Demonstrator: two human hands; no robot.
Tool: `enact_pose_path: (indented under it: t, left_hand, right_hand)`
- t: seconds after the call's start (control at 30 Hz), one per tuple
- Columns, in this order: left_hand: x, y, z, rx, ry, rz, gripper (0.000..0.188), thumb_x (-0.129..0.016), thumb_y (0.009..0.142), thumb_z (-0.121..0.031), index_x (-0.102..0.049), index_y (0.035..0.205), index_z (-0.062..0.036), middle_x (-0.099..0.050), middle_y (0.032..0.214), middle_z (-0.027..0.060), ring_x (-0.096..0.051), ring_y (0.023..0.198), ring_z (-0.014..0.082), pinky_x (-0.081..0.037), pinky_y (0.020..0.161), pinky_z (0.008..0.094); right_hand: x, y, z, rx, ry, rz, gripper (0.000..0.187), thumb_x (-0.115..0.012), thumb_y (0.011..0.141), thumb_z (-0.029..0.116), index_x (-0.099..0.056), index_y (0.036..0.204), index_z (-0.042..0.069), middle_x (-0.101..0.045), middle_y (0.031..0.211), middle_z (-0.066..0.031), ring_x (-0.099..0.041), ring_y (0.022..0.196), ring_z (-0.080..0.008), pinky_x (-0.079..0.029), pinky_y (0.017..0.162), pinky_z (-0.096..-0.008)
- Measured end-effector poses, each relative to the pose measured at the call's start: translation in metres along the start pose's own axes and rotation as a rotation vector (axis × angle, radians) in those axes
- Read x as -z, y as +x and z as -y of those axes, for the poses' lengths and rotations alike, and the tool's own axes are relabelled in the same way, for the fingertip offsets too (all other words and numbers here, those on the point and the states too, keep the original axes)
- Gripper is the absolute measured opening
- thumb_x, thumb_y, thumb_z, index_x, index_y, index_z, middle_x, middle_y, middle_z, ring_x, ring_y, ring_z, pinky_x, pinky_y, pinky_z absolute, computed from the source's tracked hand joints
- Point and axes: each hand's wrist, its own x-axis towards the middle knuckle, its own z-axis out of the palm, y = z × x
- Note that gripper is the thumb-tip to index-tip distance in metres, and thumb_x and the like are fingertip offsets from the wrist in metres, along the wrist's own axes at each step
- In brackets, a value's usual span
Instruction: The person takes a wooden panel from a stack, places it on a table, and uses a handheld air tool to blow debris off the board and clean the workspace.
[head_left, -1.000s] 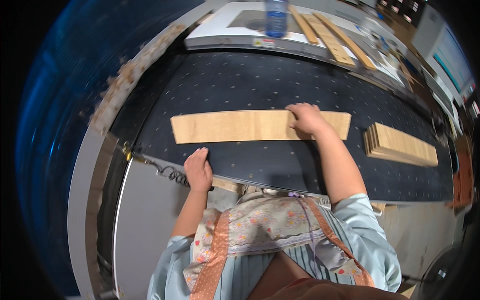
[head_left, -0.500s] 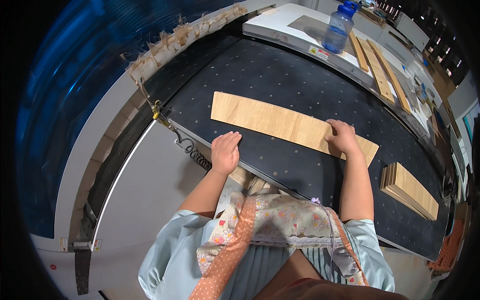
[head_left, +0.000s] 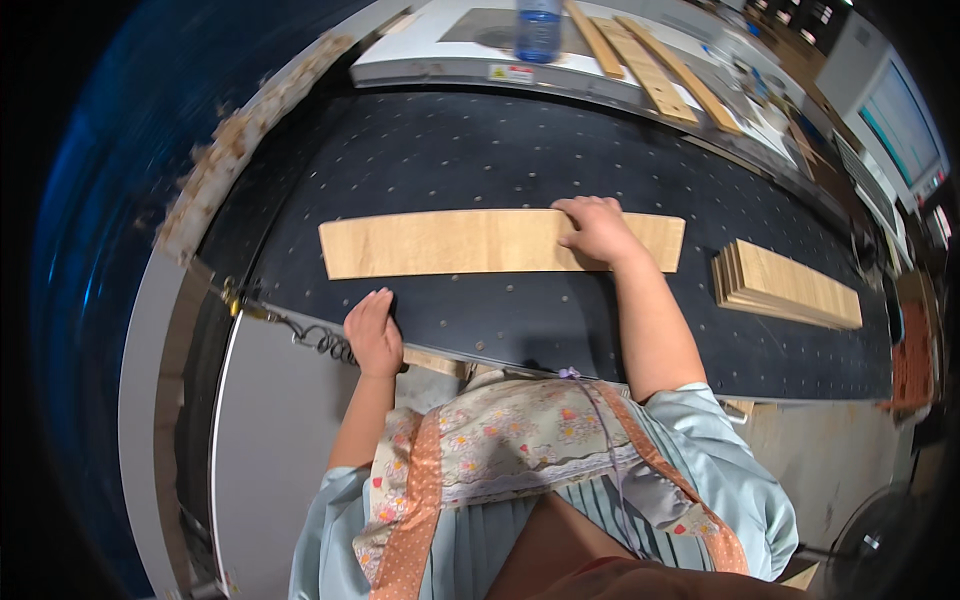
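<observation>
Pale wooden board [head_left: 450,243] on black tabletop [head_left: 430,145], my right hand [head_left: 600,232] across it, gripping or resting I cannot tell, my left hand [head_left: 375,337] uncurled by the tabletop's near edge.

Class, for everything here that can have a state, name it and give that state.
Long pale rectangular wooden board: lying flat
Right hand: resting on that board, thumb spread
Left hand: off the board, fingers extended
Pale wooden boards at right: stacked
Clear blue plastic bottle: upright
Three long narrow wooden strips: lying flat
Rectangular blue screen: lit
</observation>
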Motion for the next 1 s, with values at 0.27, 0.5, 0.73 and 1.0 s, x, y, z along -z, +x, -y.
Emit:
enact_pose_path:
  t: [0.27, 0.5, 0.73, 1.0]
  left_hand:
    - [-0.004, -0.003, 0.000, 0.026, 0.035, 0.064, 0.032, -0.046, 0.083, -0.008, -0.060, 0.111, -0.0025, -0.061, 0.114, 0.0106, -0.054, 0.110, 0.0297, -0.034, 0.095, 0.0413]
    - [-0.005, -0.003, 0.001, -0.012, 0.084, 0.093, 0.035, -0.044, 0.084, -0.010, -0.058, 0.116, -0.0030, -0.059, 0.120, 0.0110, -0.052, 0.113, 0.0298, -0.034, 0.095, 0.0415]
    - [-0.001, -0.003, 0.004, 0.002, 0.087, 0.098, 0.036, -0.045, 0.081, -0.009, -0.059, 0.114, -0.0022, -0.060, 0.117, 0.0128, -0.054, 0.111, 0.0308, -0.035, 0.095, 0.0417]
    - [0.002, 0.002, -0.004, 0.010, 0.088, 0.061, 0.039, -0.049, 0.076, -0.009, -0.060, 0.113, -0.0052, -0.057, 0.121, 0.0113, -0.052, 0.114, 0.0299, -0.037, 0.094, 0.0429]
  right_hand:
    - [0.004, -0.003, 0.002, -0.045, 0.010, 0.048, 0.047, -0.072, 0.072, 0.024, -0.060, 0.117, 0.016, -0.062, 0.109, -0.0058, -0.052, 0.111, -0.0248, -0.031, 0.096, -0.0390]
    - [0.002, -0.007, -0.001, -0.035, 0.029, -0.006, 0.046, -0.073, 0.072, 0.023, -0.060, 0.115, 0.016, -0.062, 0.107, -0.0051, -0.052, 0.108, -0.0231, -0.030, 0.095, -0.0385]
    - [-0.002, -0.005, 0.001, 0.022, 0.059, -0.070, 0.045, -0.074, 0.069, 0.020, -0.062, 0.112, 0.015, -0.062, 0.103, -0.0060, -0.053, 0.106, -0.0241, -0.031, 0.094, -0.0390]
    - [0.003, -0.010, 0.000, 0.074, 0.105, -0.117, 0.043, -0.073, 0.068, 0.017, -0.062, 0.109, 0.013, -0.061, 0.091, -0.0069, -0.055, 0.096, -0.0252, -0.033, 0.090, -0.0397]
